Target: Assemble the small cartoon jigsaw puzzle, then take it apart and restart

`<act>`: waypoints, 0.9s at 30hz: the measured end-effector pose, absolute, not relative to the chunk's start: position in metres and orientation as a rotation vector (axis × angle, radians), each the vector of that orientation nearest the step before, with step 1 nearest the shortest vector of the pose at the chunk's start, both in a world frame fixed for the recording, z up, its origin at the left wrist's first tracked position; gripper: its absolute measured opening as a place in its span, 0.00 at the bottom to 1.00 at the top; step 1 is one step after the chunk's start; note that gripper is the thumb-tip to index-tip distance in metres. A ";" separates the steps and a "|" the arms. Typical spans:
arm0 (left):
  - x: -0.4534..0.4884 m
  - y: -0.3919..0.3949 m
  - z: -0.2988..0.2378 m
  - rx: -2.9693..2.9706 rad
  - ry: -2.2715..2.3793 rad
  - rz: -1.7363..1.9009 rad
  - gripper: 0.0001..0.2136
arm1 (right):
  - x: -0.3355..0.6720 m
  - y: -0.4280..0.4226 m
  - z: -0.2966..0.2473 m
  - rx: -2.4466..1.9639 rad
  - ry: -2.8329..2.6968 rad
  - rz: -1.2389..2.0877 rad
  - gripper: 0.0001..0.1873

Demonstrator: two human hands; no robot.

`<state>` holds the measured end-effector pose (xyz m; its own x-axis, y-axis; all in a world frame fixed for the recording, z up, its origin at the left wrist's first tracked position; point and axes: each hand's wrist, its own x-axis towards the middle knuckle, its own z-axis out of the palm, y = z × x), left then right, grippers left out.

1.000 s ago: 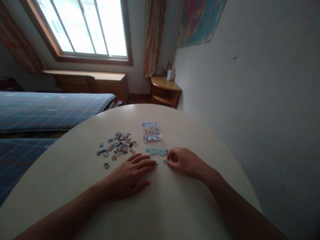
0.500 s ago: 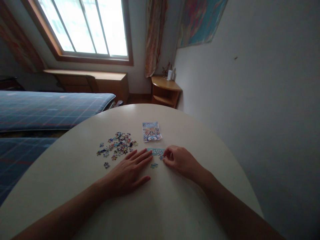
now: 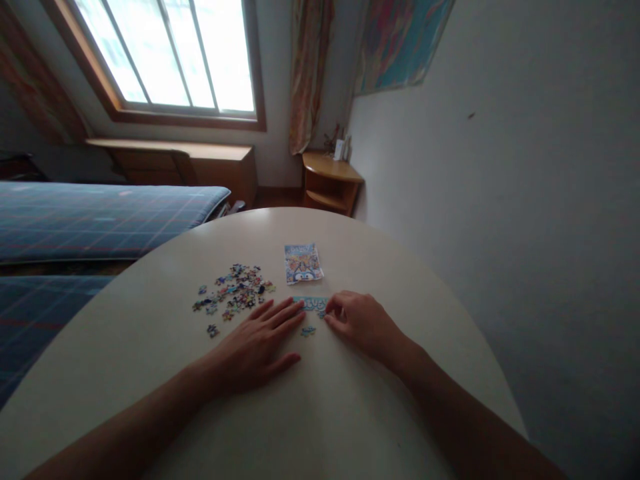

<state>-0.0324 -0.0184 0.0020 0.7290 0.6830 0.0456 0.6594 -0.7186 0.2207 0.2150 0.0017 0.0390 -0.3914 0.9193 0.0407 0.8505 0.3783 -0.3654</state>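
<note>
My left hand [image 3: 257, 347] lies flat on the table, fingers stretched out, its fingertips at the left end of a joined strip of jigsaw puzzle [image 3: 313, 303] with pale lettering on blue. At the strip's right end, my right hand [image 3: 363, 325] pinches a small puzzle piece [image 3: 321, 315] against the lower edge. Whether that piece is locked in is too small to tell. A few loose puzzle pieces [image 3: 308, 331] lie just below, between the hands. Beyond my left hand spreads a heap of mixed puzzle pieces [image 3: 243, 287], with one dark piece [image 3: 213, 331] apart from it.
A printed picture sheet or packet [image 3: 303, 264] lies behind the strip on the round white table [image 3: 350, 240]. To the left stands a bed with a blue plaid mattress [image 3: 110, 220]. A wooden corner shelf [image 3: 333, 170] is at the back, and a wall rises on the right.
My right fingers have shifted very slightly left, bringing the small piece closer against the strip's lower edge. My left hand stays where it was.
</note>
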 end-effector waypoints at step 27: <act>-0.032 -0.019 0.001 2.744 1.050 0.248 0.30 | 0.207 -0.013 0.043 -1.484 -2.667 0.196 0.10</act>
<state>-0.0321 -0.0187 0.0015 0.7348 0.6727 0.0866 0.6403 -0.7301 0.2384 0.2071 -0.0127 0.0433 -0.5266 0.8500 0.0108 0.8393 0.5219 -0.1520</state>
